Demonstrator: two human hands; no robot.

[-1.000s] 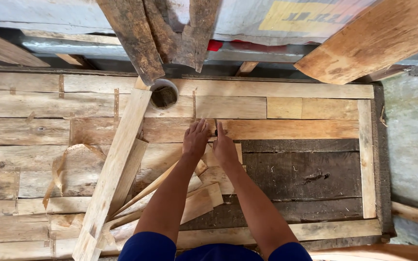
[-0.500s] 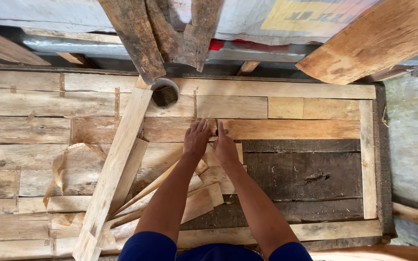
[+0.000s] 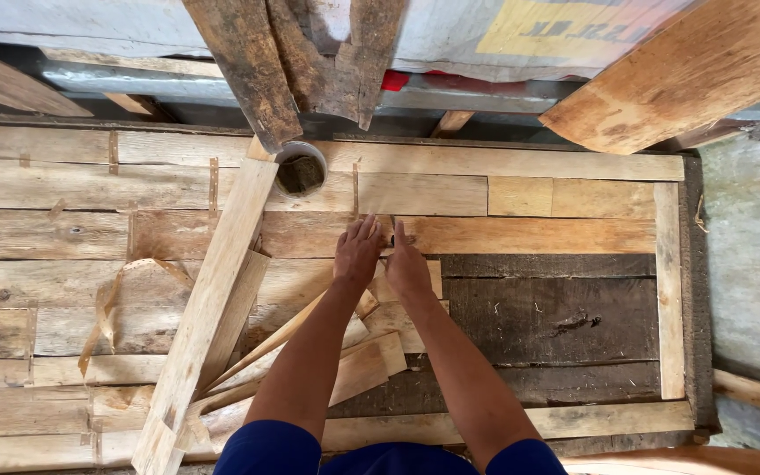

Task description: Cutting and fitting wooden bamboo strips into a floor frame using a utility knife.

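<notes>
Both of my forearms reach out over a flat panel of joined wooden planks [image 3: 521, 236]. My left hand [image 3: 358, 251] lies palm down on a reddish-brown plank, its fingers stretched forward. Touching it on the right, my right hand [image 3: 408, 266] rests on a short pale offcut [image 3: 433, 280] with the thumb raised. Something small and dark shows between the two hands; I cannot tell what it is, or whether the right hand grips it. Loose pale wood strips [image 3: 362, 365] lie under my arms.
A long pale board [image 3: 208, 299] lies diagonally over the panel at the left. A round tin [image 3: 299, 169] stands at its far end. Dark weathered planks [image 3: 248, 66] and a broad board [image 3: 679, 70] lean in from above. Curled shavings [image 3: 107, 308] lie left. Grey ground [image 3: 754, 255] borders the right.
</notes>
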